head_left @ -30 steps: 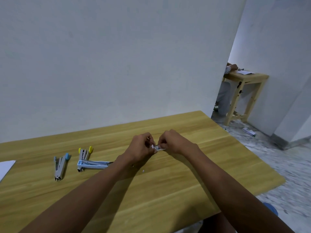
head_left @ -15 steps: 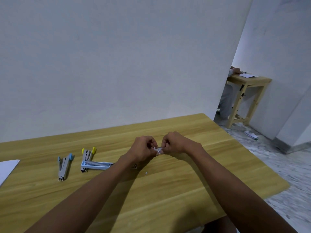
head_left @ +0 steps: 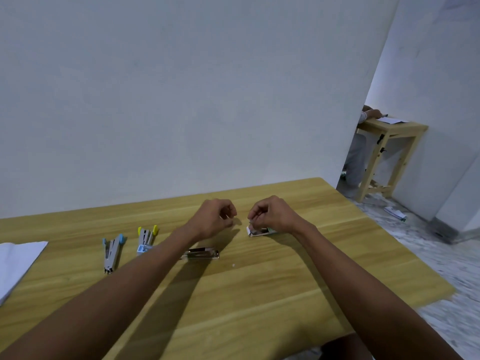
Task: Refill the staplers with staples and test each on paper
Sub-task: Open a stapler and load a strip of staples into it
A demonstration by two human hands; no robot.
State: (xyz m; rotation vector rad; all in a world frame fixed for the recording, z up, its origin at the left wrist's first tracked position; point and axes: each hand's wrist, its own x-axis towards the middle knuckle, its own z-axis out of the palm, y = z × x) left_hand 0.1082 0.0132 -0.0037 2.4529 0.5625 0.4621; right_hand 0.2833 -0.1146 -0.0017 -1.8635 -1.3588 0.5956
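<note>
My left hand [head_left: 215,216] hovers over the wooden table [head_left: 259,294] with its fingers curled, pinching something small and pale that looks like a strip of staples. My right hand [head_left: 271,214] is a short gap to its right, fingers curled, pinching the open flap end of a small staple box [head_left: 259,232] that lies on the table under it. A light-blue stapler [head_left: 142,248] lies open behind my left forearm, its metal magazine [head_left: 201,253] showing on the other side. A yellow-tipped stapler [head_left: 146,235] and a blue-tipped stapler [head_left: 112,252] lie further left.
White paper [head_left: 15,258] lies at the table's left edge. A tiny white speck [head_left: 233,265] sits near the magazine. A white wall runs behind the table. At the far right, a person sits at a small wooden table [head_left: 389,131].
My hands were together holding the staple box; they have pulled apart. The box now lies on the table under my right hand, and the open stapler's magazine has come into view.
</note>
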